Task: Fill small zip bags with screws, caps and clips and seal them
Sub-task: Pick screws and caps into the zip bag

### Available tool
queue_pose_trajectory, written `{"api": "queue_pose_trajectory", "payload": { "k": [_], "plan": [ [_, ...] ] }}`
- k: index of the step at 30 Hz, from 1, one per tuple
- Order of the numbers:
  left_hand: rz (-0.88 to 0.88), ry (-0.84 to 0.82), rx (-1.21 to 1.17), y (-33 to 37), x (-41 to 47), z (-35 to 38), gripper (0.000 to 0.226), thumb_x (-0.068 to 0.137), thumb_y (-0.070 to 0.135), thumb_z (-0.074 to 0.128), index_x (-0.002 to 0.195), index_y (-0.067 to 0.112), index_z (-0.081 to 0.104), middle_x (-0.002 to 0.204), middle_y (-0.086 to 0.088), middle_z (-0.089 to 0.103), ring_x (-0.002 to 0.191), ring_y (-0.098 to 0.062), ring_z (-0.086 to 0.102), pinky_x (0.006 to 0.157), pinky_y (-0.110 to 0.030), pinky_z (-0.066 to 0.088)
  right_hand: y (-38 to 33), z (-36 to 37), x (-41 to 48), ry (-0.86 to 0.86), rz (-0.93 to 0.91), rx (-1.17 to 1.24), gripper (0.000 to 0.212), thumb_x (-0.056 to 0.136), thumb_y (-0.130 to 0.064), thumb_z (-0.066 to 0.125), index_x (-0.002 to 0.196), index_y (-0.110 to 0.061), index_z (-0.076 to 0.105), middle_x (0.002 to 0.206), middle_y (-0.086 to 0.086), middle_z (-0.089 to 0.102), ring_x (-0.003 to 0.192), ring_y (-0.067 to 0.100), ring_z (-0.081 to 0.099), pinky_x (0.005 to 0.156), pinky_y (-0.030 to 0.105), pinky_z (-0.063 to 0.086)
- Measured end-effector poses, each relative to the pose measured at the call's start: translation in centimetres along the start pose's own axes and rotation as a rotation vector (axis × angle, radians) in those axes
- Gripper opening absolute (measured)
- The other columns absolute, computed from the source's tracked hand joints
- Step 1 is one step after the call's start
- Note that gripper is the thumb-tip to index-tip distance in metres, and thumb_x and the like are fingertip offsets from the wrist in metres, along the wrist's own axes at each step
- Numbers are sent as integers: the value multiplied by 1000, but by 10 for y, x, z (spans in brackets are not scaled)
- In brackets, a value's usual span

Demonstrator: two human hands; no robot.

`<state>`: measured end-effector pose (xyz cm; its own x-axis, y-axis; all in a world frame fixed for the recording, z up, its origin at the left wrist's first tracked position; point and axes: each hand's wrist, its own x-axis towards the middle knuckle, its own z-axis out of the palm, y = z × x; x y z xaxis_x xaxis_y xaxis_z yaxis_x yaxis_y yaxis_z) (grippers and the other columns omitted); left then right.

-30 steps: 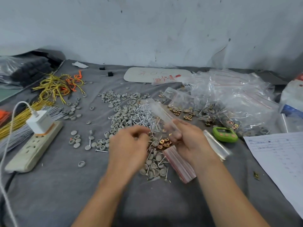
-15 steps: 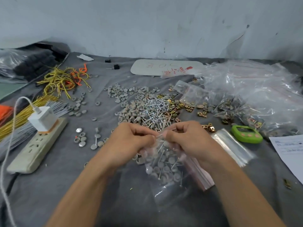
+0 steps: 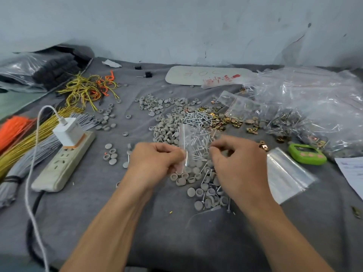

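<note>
Left fingers: the left hand (image 3: pixel 155 163) has its fingers curled, thumb and forefinger pinching the left edge of the zip bag (image 3: pixel 194 142).
Right fingers: the right hand (image 3: pixel 237 163) is curled too, its fingertips nipping the bag's right edge.
Zip bag: clear, held flat between the two hands just above the cloth; whether anything is inside cannot be told, since the parts behind show through it.
Under the hands: grey caps (image 3: pixel 188 179) mixed with a few loose screws lie on the grey cloth (image 3: pixel 98 222).
Just beyond the bag: a pile of silver screws (image 3: pixel 196 116), more caps to its left, brass clips (image 3: pixel 225 120) to its right.
Right of the right hand: a stack of empty bags (image 3: pixel 284 173) lies flat, with a green timer (image 3: pixel 306 154) just past it and a paper sheet (image 3: pixel 351 173) at the edge.
Far right: a heap of filled bags (image 3: pixel 314 107).
Left side: a power strip (image 3: pixel 64 161) with a white charger (image 3: pixel 68 130) plugged in, and yellow wire ties (image 3: pixel 88 89) further back.
</note>
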<state>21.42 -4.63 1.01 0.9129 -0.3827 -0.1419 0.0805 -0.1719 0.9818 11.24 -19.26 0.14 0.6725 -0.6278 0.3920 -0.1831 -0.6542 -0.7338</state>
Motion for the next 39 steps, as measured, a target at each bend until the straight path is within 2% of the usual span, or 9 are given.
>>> {"api": "queue_pose_trajectory", "payload": {
  "k": [3,7,14,19,24,27,30,35,39],
  "plan": [
    [68,-10,18,3,-2,11,16,74,5,85,63,15,79,59,-12,70,50,-15,60,53,-25,51,-1,5,-1,-247,75,256,12,91,-39,72,84,-33,79,72,-19,72,66,-3,65,57,11,45],
    [95,-44,84,5,-3,22,17,70,7,84,59,17,76,58,-10,69,51,-15,59,53,-27,47,-3,8,-1,-300,148,413,27,93,-44,64,78,-27,79,62,3,70,56,14,60,63,43,53],
    [114,-64,201,2,-8,36,20,65,15,84,53,24,71,52,5,64,47,-8,53,50,-23,42,7,3,2,-376,310,551,27,98,-23,61,80,-14,80,64,8,71,56,19,63,54,29,51],
    [145,-7,243,1,-10,44,24,72,31,75,54,22,63,48,8,57,45,-5,47,51,-23,38,10,2,0,-279,283,540,24,94,-34,67,79,-19,78,68,7,74,61,22,70,58,35,56],
    [298,-20,456,-1,-13,45,33,85,26,65,54,17,64,46,7,59,43,-4,51,46,-16,36,12,1,1,-372,335,669,29,97,-14,59,76,-17,78,71,10,73,62,21,68,53,24,52],
    [371,42,588,-2,-13,43,34,87,27,64,54,23,69,50,7,64,48,-9,59,45,-23,41,18,3,2,-404,334,626,33,95,-4,57,84,-24,81,74,9,76,65,20,69,58,26,54],
    [416,165,659,-2,-14,44,26,86,29,70,60,32,73,54,16,65,53,-4,61,47,-18,44,21,2,4,-429,331,625,40,91,-1,55,89,-31,82,82,8,78,73,21,73,66,32,57],
    [295,173,408,3,-11,45,26,77,22,84,56,34,72,56,20,67,49,4,62,43,-10,42,24,2,5,-411,330,664,32,91,-4,58,83,-24,81,78,10,77,68,21,72,63,29,55],
    [205,34,343,6,-12,43,18,72,17,85,62,29,76,55,7,70,46,-4,62,43,-17,44,23,3,3,-391,312,651,22,84,-35,69,78,-16,79,68,9,72,62,20,66,59,31,50]
  ]
}}
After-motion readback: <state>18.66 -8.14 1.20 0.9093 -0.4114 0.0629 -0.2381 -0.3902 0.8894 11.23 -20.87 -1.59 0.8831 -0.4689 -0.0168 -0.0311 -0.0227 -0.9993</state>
